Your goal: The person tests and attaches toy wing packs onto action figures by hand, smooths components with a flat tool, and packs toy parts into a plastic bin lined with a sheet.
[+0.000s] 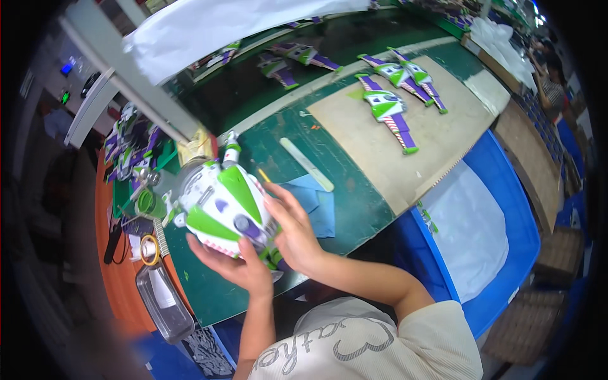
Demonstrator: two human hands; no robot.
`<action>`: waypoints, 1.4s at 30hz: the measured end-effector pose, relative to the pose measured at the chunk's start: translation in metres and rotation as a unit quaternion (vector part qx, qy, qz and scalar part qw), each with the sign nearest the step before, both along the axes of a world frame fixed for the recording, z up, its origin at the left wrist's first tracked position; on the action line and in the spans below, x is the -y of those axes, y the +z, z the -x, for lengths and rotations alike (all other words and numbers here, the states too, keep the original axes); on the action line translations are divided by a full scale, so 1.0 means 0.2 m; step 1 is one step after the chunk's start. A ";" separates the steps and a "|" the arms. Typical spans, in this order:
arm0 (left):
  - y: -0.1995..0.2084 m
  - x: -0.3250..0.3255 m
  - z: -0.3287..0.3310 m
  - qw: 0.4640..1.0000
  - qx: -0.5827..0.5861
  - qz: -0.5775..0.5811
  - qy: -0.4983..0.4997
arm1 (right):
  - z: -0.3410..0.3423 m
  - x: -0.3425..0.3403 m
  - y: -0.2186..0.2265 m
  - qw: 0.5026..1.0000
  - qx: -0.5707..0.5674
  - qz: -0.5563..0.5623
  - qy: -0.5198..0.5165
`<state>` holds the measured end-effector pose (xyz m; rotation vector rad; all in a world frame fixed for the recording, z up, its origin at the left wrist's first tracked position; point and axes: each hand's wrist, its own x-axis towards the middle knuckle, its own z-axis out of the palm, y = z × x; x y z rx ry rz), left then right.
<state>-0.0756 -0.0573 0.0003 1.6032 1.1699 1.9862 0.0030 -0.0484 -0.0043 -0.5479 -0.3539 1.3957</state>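
Between my two hands is a toy spaceman figure (218, 206), tilted over the green tabletop with its white, green and purple back uppermost. My left hand (240, 269) grips its lower left edge, thumb on the near side. On the opposite side my right hand (294, 231) holds it, fingers laid along the edge. One white toy arm (232, 151) sticks up at the far side. The toy's face is turned away and its legs are mostly hidden under my hands. Just beyond my right hand lie a folded blue cloth (320, 212) and a pale flat stick (306, 164).
Several winged toy backpacks (386, 104) lie on a cardboard sheet (342, 136) at the right. A blue bin (522, 234) with a white liner stands beside the bench. Leftward are a green paint pot (147, 201), a yellow tape roll (149, 248) and a see-through tray (166, 310).
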 end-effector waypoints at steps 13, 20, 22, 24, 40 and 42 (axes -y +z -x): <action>-0.12 0.07 -0.20 0.976 0.009 0.120 -0.183 | -0.54 0.18 0.10 0.809 0.517 -0.183 -0.212; -0.28 0.30 -0.62 0.965 0.043 0.067 -0.250 | -0.70 0.55 -0.06 0.993 -0.070 0.099 -0.002; -0.39 0.39 -0.72 0.948 -0.099 -0.013 -0.301 | -0.76 0.62 -0.09 0.976 -0.137 0.112 -0.126; -0.36 0.44 -0.81 0.898 -0.236 -0.015 -0.372 | -0.97 0.67 -0.11 0.950 -0.168 0.164 -0.204; 0.04 -0.05 -0.38 0.882 -0.277 0.281 -0.258 | -1.87 1.27 -1.46 0.486 0.799 0.336 -0.116; 0.07 -0.11 -0.37 0.875 -0.259 0.303 -0.273 | -1.87 1.33 -1.51 0.445 0.820 0.337 -0.129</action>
